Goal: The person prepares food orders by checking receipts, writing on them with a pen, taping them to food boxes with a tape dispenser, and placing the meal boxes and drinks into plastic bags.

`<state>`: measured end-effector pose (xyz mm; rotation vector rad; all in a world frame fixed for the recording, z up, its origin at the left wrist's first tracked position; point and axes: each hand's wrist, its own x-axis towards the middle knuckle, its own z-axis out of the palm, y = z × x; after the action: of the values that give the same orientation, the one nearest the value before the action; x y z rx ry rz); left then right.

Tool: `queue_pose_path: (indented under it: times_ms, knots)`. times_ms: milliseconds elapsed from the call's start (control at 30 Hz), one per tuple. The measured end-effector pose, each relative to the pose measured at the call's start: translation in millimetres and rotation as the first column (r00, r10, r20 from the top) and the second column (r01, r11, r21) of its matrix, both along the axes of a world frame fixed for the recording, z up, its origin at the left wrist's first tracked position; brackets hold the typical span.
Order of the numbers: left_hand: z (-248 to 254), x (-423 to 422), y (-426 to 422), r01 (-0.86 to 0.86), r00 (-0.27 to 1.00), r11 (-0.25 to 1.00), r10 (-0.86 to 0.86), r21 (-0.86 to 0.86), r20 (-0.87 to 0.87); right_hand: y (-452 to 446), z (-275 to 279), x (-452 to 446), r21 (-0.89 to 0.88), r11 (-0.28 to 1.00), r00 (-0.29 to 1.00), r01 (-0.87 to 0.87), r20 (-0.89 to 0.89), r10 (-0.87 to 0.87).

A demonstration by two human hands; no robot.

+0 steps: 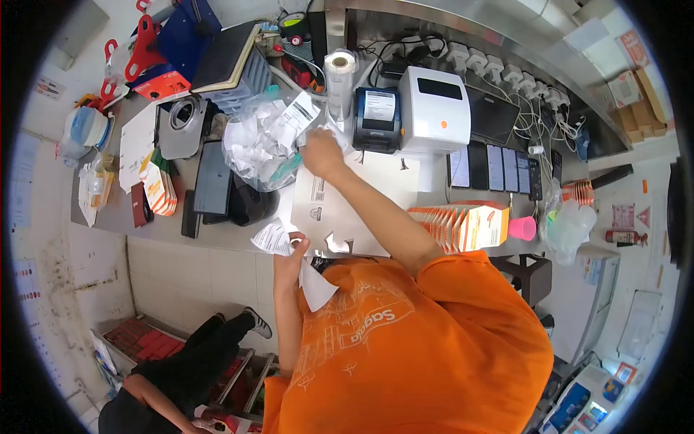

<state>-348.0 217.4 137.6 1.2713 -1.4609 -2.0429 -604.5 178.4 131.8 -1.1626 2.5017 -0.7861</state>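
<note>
My left hand is closed on a printed paper receipt, held low in front of the table edge. A second white piece of paper hangs below the same hand. Reaching across the table, my right hand is closed at the right side of a clear plastic bag full of crumpled paper; what its fingers hold is hidden. A printed slip sticks out on top of the bag. Beneath my right forearm lies a flat cardboard sheet with printed marks and a torn patch.
Behind stand a roll of clear film, a black label printer and a white printer. Several phones lie right, near orange-white cartons and a pink cup. A tablet lies left. Another person's legs show below.
</note>
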Motion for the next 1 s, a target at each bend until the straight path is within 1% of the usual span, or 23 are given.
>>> queue_pose_path:
  times_ms: [33,100,133,233,300,333,400,433,500,533,633,700,733,833,900,933,967,1000]
  knots:
    - [-1.8,1.6,-1.5,-0.017,1.0,1.0,0.017,0.015,0.012,-13.8,-15.5,-3.5,0.129,0.981,0.987,-0.142,-0.053,0.15]
    - [-4.2,1.7,-3.0,-0.032,0.999,0.999,0.032,-0.037,0.022,-34.8,-43.2,0.7,0.077,0.976,0.968,-0.201,-0.139,0.21]
    - [-5.8,0.4,-4.3,-0.037,0.999,0.997,0.038,-0.063,0.023,-44.8,-48.3,0.1,0.054,0.972,0.954,-0.229,-0.187,0.235]
    - [-3.6,-0.6,-4.8,-0.05,0.998,0.997,0.052,-0.061,0.042,-58.3,-45.6,11.5,-0.034,0.993,0.979,-0.117,-0.17,0.109]
    - [7.0,-3.7,-2.8,-0.053,0.996,0.994,0.059,-0.095,0.066,-61.3,-43.6,10.7,0.074,0.986,0.975,-0.148,-0.154,0.158]
    - [4.7,-3.8,-3.1,-0.062,0.995,0.995,0.068,-0.079,0.077,-64.1,-42.9,8.7,0.128,0.978,0.972,-0.166,-0.143,0.184]
    - [-3.7,1.8,-2.5,-0.089,0.99,0.995,0.093,-0.046,0.102,-79.5,-64.8,-1.3,0.246,0.946,0.977,-0.213,0.058,0.205]
    - [-5.8,3.4,-2.1,-0.088,0.988,0.996,0.091,-0.029,0.127,-82.7,-65.9,-4.0,0.299,0.922,0.965,-0.246,0.16,0.206]
    - [-13.2,6.2,-0.5,-0.086,0.988,0.996,0.09,-0.037,0.128,-74.8,-71.3,-1.1,0.107,0.989,0.991,-0.102,-0.078,0.11]
    - [-13.1,3.9,-1.5,-0.083,0.988,0.996,0.088,-0.043,0.125,-71.5,-71.1,-1.7,-0.005,0.999,0.981,-0.041,-0.19,0.039]
    - [-8.9,0.2,-1.8,-0.046,0.994,0.998,0.05,-0.043,0.099,-68.3,-73.0,-4.8,-0.159,0.979,0.918,0.128,-0.355,-0.178]
    - [-11.6,-1.8,-2.3,-0.021,0.997,0.999,0.025,-0.049,0.079,-70.3,-77.3,-15.8,-0.052,0.997,0.988,0.056,-0.144,-0.063]
    - [-8.8,-5.0,-2.4,-0.012,0.997,0.999,0.016,-0.053,0.07,-72.0,-76.6,-21.3,-0.004,1.0,1.0,0.006,-0.029,-0.007]
    - [3.1,-12.6,-3.5,-0.097,0.975,0.987,0.07,0.124,0.21,-76.1,-78.9,-21.1,-0.012,0.995,0.99,-0.097,0.103,0.098]
    - [3.8,-15.7,-1.9,-0.213,0.977,0.97,0.21,0.115,0.031,-75.7,-88.4,-10.1,-0.136,0.988,0.987,-0.08,0.126,0.097]
    - [-3.5,-10.4,-8.0,-0.195,0.981,0.977,0.196,0.091,-0.006,-77.5,-98.7,-6.8,-0.251,0.966,0.993,-0.063,0.083,0.087]
    - [-0.8,-12.1,-10.7,-0.235,0.972,0.972,0.235,-0.024,-0.026,-75.5,-88.3,-7.8,-0.216,0.97,0.991,-0.115,0.036,0.126]
    - [11.8,-14.0,-15.0,-0.238,0.971,0.971,0.237,-0.028,-0.02,-68.1,-57.0,-4.7,-0.139,0.988,0.998,-0.066,-0.011,0.065]
